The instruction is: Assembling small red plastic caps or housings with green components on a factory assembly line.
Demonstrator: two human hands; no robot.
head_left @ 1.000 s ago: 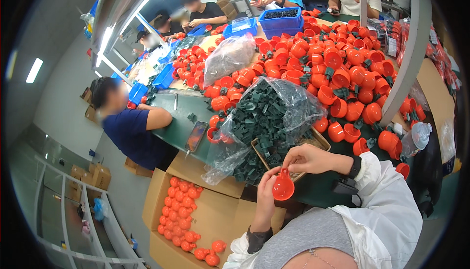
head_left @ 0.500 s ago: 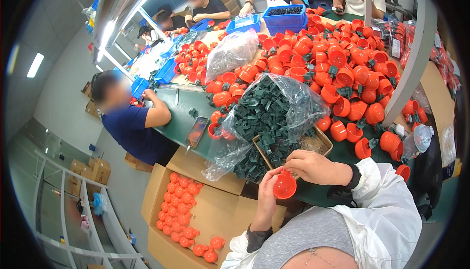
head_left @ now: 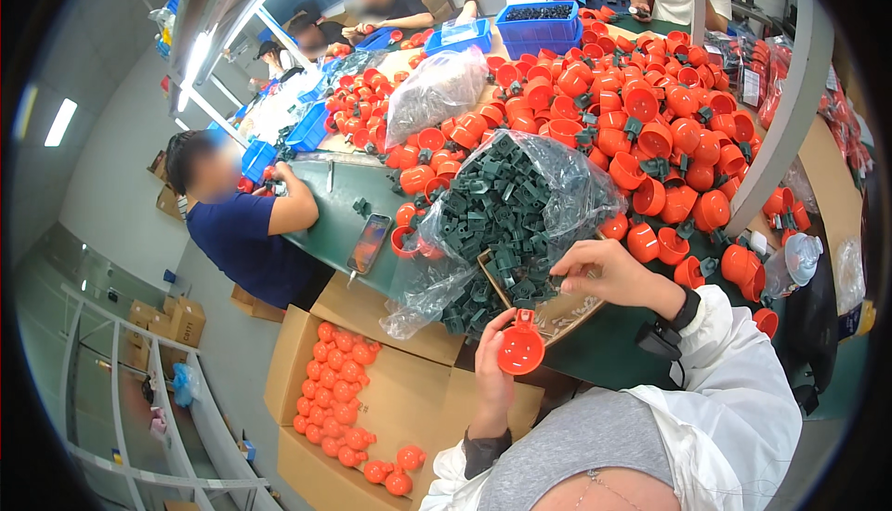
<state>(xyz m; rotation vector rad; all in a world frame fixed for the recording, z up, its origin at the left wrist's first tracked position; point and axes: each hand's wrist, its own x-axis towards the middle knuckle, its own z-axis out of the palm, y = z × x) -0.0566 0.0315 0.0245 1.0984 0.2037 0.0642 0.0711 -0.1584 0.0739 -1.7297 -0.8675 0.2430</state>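
Note:
My left hand (head_left: pixel 491 367) is closed on a small red-orange plastic cup (head_left: pixel 520 353), its round opening turned up toward me and its narrow neck at the top. Above and to the right of the cup, my right hand (head_left: pixel 609 272) is apart from it, its fingers bent and pinched together. Something small and dark shows at those fingertips, too small to make out. Beside that hand, a heap of dark green plastic clips (head_left: pixel 497 195) spills from a clear plastic bag (head_left: pixel 587 186). A shallow tray (head_left: pixel 569 327) with small light pieces lies beneath the right hand.
A large heap of red-orange cups (head_left: pixel 641 107) covers the table beyond. An open cardboard box (head_left: pixel 409 409) at lower left contains red-orange cups. A phone (head_left: pixel 370 243) lies on the green tabletop (head_left: pixel 334 209). A white post (head_left: pixel 790 111) rises at right. Several people sit around.
My right hand has left the cup and moved up and right, over the tray. The left hand, still holding the cup, has shifted slightly left.

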